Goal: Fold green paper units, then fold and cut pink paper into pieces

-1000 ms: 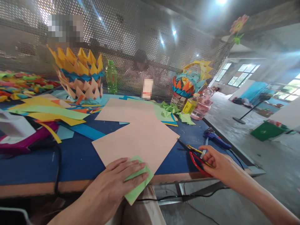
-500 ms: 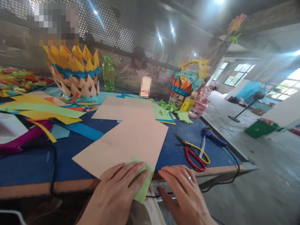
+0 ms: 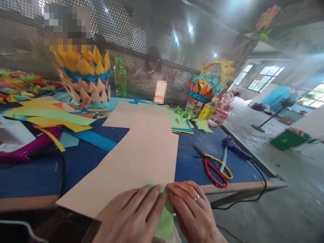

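A small green paper piece [image 3: 164, 221] lies over the near right corner of a large pale pink sheet [image 3: 141, 158]. Across the green paper rests my left hand [image 3: 136, 209], its fingers bent and close together, pressing the paper. My right hand [image 3: 191, 206], with a ring on one finger, pinches the right edge of the same paper. The fingertips of both hands nearly meet at its upper part. Beneath the palms, the lower parts of both sheets are partly hidden.
Red and yellow scissors [image 3: 215, 168] and a blue glue gun [image 3: 236, 148] lie at the right. A purple tool [image 3: 30, 145] and paper strips [image 3: 50, 116] lie left. Folded-paper baskets [image 3: 86, 79] and bottles [image 3: 120, 77] stand behind.
My right hand has moved left onto the green paper's edge and closed there. The pink sheet has shifted toward me and left, and the view has turned slightly.
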`<state>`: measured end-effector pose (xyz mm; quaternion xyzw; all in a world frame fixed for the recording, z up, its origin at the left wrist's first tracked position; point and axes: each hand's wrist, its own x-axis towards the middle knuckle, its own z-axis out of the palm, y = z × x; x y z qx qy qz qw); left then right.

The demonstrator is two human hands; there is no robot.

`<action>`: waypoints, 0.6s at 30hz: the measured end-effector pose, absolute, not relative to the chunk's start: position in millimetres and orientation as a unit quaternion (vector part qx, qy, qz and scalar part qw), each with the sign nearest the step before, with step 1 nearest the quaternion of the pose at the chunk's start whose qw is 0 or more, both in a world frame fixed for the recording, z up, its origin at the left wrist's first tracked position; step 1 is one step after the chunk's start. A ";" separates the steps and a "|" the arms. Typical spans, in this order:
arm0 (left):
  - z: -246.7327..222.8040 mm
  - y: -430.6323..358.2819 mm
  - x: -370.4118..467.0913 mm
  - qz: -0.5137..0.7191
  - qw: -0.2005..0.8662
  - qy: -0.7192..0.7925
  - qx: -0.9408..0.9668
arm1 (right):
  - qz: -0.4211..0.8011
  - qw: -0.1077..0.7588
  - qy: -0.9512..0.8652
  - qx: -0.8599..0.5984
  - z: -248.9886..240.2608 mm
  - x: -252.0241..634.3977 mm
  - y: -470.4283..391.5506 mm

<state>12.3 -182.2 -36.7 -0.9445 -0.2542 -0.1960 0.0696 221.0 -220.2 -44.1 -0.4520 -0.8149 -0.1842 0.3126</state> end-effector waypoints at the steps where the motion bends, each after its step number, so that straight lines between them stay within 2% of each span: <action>1: -36.4 -177.2 7.1 -0.197 0.058 -0.242 -0.948 | -0.179 0.309 -0.818 -0.450 -43.9 222.4 -220.3; 7: -40.0 -159.3 -20.6 -0.202 0.042 -0.246 -0.947 | -0.158 0.313 -0.828 -0.437 -43.9 227.6 -220.3; 18: -39.9 -163.9 -18.5 -0.211 0.073 -0.253 -0.941 | -0.163 0.320 -0.830 -0.426 -44.8 225.4 -222.1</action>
